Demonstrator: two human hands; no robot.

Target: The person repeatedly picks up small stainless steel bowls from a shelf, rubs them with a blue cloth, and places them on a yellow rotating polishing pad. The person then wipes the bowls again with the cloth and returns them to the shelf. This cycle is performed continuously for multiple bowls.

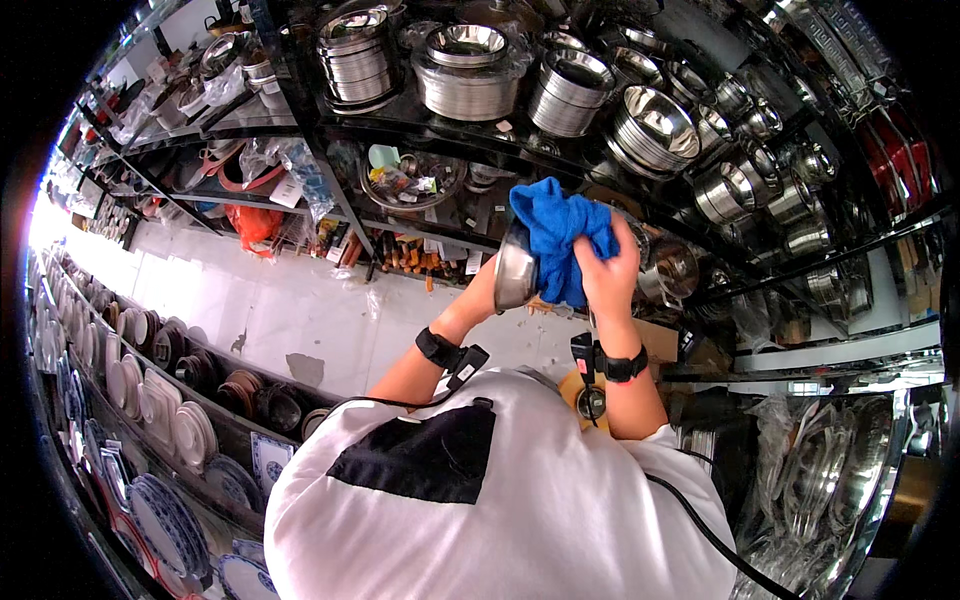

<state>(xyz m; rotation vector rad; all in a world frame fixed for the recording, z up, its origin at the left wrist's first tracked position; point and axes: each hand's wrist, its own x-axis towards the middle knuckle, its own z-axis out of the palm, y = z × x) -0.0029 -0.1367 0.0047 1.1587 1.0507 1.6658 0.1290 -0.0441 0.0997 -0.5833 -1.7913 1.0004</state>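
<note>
A stainless steel bowl [514,271] is tipped on its side in front of my chest, its mouth facing right. My left hand [487,286] grips it from the left and below, with most of the fingers hidden behind the metal. In my right hand [611,271] is a bunched blue cloth [559,232], pressed at the bowl's opening. The cloth covers much of the bowl's inside. Both hands are just in front of the edge of a dark shelf [450,142].
Stacked steel bowls [574,94] and a wide stack of basins [469,86] crowd the shelf ahead. Below sits a round tray [412,184] of small packets. Plates [169,525] line racks at left. Wrapped metal trays [817,472] stand at right. A black cable [705,525] trails behind my right arm.
</note>
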